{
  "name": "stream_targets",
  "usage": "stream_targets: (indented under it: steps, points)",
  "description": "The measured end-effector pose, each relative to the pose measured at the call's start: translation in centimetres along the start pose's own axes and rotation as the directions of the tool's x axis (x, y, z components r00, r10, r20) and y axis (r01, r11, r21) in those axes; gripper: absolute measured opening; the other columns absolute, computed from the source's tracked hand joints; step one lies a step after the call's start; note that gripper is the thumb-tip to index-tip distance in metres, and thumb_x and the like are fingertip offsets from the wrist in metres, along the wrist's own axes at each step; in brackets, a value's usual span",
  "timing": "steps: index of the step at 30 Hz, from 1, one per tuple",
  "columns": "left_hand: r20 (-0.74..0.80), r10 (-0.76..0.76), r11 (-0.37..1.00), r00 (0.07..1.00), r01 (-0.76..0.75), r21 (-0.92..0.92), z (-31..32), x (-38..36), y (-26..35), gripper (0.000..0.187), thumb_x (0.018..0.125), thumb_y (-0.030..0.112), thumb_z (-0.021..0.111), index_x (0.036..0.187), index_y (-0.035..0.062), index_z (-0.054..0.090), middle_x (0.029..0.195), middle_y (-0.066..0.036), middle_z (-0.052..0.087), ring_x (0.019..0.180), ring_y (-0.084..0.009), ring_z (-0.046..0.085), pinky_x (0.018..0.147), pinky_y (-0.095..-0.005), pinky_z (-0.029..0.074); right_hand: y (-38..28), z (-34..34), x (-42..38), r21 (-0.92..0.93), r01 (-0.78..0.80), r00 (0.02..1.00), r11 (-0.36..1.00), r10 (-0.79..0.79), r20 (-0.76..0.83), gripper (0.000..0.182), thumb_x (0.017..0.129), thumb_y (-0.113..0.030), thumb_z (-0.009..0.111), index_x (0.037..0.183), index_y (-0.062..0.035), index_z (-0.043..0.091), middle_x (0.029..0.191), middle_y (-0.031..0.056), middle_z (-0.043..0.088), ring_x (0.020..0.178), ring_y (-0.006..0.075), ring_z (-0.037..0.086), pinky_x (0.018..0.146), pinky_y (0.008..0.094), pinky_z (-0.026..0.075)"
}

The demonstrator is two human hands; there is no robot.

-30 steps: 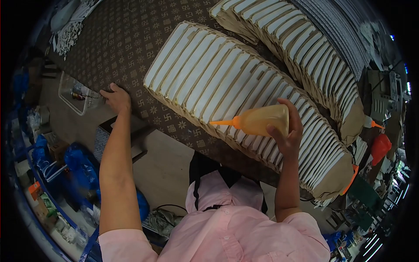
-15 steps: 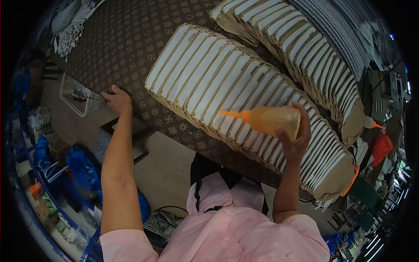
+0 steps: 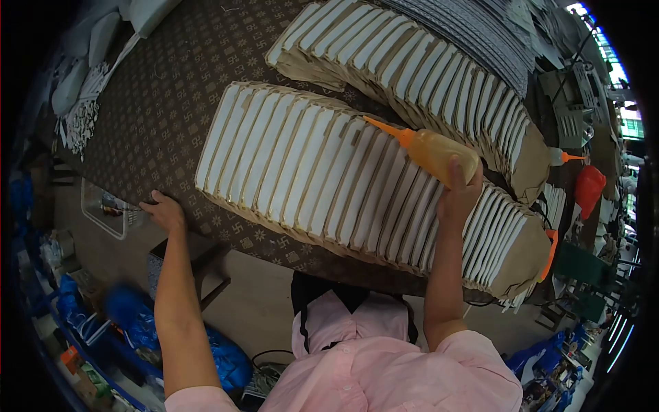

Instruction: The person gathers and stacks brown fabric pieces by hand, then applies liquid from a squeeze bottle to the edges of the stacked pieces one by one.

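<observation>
Brown patterned cloth (image 3: 165, 110) lies beneath the right hand (image 3: 459, 195), which grips a squeeze bottle (image 3: 434, 152) over fanned paper (image 3: 283, 161); well left of that grip, the left hand (image 3: 165, 212) rests spread.

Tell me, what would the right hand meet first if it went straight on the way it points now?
Probably the far row of brown-and-white pieces. The right hand, gripping the bottle, points that way, but its height is unclear, so it might pass over them.
</observation>
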State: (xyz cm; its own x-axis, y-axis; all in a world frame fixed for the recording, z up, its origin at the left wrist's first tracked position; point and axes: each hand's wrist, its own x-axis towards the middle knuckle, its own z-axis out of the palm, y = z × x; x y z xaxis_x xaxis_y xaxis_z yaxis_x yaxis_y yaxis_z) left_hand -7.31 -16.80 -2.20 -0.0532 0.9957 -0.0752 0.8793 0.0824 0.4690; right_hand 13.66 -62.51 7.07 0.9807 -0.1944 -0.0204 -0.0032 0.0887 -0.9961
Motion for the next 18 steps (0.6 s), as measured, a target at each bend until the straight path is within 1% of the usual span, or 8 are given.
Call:
stream_targets:
  steps: [1, 2, 5, 7, 10, 14, 17, 18]
  points:
    - [-0.004, 0.007, 1.000, 1.000, -0.007, -0.004, 0.1, 0.2, -0.1, 0.070, 0.090, 0.051, 0.028, 0.139, 0.0045, 0.009, 0.133, -0.027, 0.031, 0.116, -0.0424, 0.038, 0.093, -0.0487, 0.035, -0.1, 0.2, 0.0, -0.092, 0.023, 1.000, 0.995, -0.023, -0.006, 0.051, 0.078, -0.022, 0.068, 0.119, -0.0017, 0.045, 0.104, 0.0084, 0.052, 0.096, 0.0157, 0.052, 0.083, 0.0275, 0.043]
    - [-0.004, 0.010, 1.000, 1.000, -0.010, -0.003, 0.2, 0.3, -0.2, 0.070, 0.090, 0.051, 0.028, 0.139, 0.0045, 0.009, 0.133, -0.027, 0.031, 0.116, -0.0424, 0.038, 0.093, -0.0487, 0.035, -0.2, 0.4, -0.1, -0.091, 0.022, 1.000, 0.996, -0.023, -0.008, 0.051, 0.078, -0.022, 0.068, 0.119, -0.0017, 0.045, 0.104, 0.0084, 0.052, 0.096, 0.0157, 0.052, 0.083, 0.0275, 0.043]
    - [-0.009, 0.004, 1.000, 1.000, -0.004, 0.013, 0.1, 0.2, -0.1, 0.069, 0.090, 0.050, 0.029, 0.138, 0.0037, 0.010, 0.132, -0.028, 0.032, 0.115, -0.0430, 0.038, 0.093, -0.0481, 0.035, -0.5, 1.0, -0.3, -0.168, 0.065, 0.998, 0.984, -0.062, 0.025, 0.053, 0.078, -0.025, 0.069, 0.120, -0.0024, 0.045, 0.104, 0.0086, 0.052, 0.097, 0.0155, 0.051, 0.083, 0.0280, 0.044]
    - [-0.035, 0.043, 0.999, 0.998, -0.043, -0.003, 0.3, 0.3, -0.3, 0.069, 0.090, 0.049, 0.029, 0.138, 0.0030, 0.011, 0.130, -0.028, 0.033, 0.114, -0.0436, 0.039, 0.093, -0.0473, 0.035, -0.7, 1.3, -0.3, -0.244, 0.097, 0.994, 0.965, -0.084, 0.064, 0.055, 0.077, -0.026, 0.069, 0.121, -0.0026, 0.044, 0.105, 0.0087, 0.052, 0.097, 0.0158, 0.052, 0.082, 0.0279, 0.044]
    - [-0.036, 0.045, 0.999, 0.998, -0.045, -0.005, 0.2, 0.1, -0.2, 0.069, 0.090, 0.049, 0.030, 0.138, 0.0024, 0.011, 0.129, -0.028, 0.035, 0.113, -0.0437, 0.040, 0.093, -0.0468, 0.035, -0.9, 1.4, -0.2, -0.275, 0.124, 0.989, 0.953, -0.098, 0.107, 0.055, 0.077, -0.025, 0.069, 0.121, -0.0029, 0.044, 0.105, 0.0086, 0.052, 0.096, 0.0155, 0.052, 0.082, 0.0274, 0.044]
    - [-0.038, 0.032, 0.999, 0.999, -0.031, 0.022, 0.2, 0.1, -0.2, 0.069, 0.090, 0.050, 0.029, 0.138, 0.0030, 0.011, 0.130, -0.028, 0.034, 0.114, -0.0430, 0.040, 0.092, -0.0471, 0.035, -1.1, 1.5, -0.1, -0.240, 0.117, 0.990, 0.964, -0.095, 0.101, 0.055, 0.077, -0.025, 0.070, 0.121, -0.0029, 0.044, 0.105, 0.0083, 0.052, 0.095, 0.0156, 0.053, 0.082, 0.0272, 0.044]
    - [-0.052, 0.048, 0.999, 0.998, -0.047, 0.021, 0.0, -0.2, 0.1, 0.069, 0.090, 0.050, 0.029, 0.138, 0.0036, 0.011, 0.131, -0.026, 0.033, 0.115, -0.0423, 0.039, 0.092, -0.0471, 0.035, -0.8, 1.4, 0.1, -0.245, 0.134, 0.988, 0.960, -0.112, 0.104, 0.056, 0.077, -0.027, 0.069, 0.121, -0.0034, 0.044, 0.105, 0.0084, 0.052, 0.096, 0.0155, 0.053, 0.082, 0.0274, 0.044]
    - [-0.045, 0.041, 0.999, 0.998, -0.040, 0.016, 0.0, -0.2, 0.1, 0.069, 0.090, 0.050, 0.029, 0.138, 0.0039, 0.011, 0.132, -0.026, 0.033, 0.115, -0.0420, 0.039, 0.093, -0.0470, 0.035, -1.2, 1.5, 0.1, -0.274, 0.136, 0.986, 0.952, -0.104, 0.129, 0.056, 0.077, -0.028, 0.069, 0.121, -0.0035, 0.044, 0.105, 0.0084, 0.052, 0.096, 0.0155, 0.053, 0.082, 0.0275, 0.045]
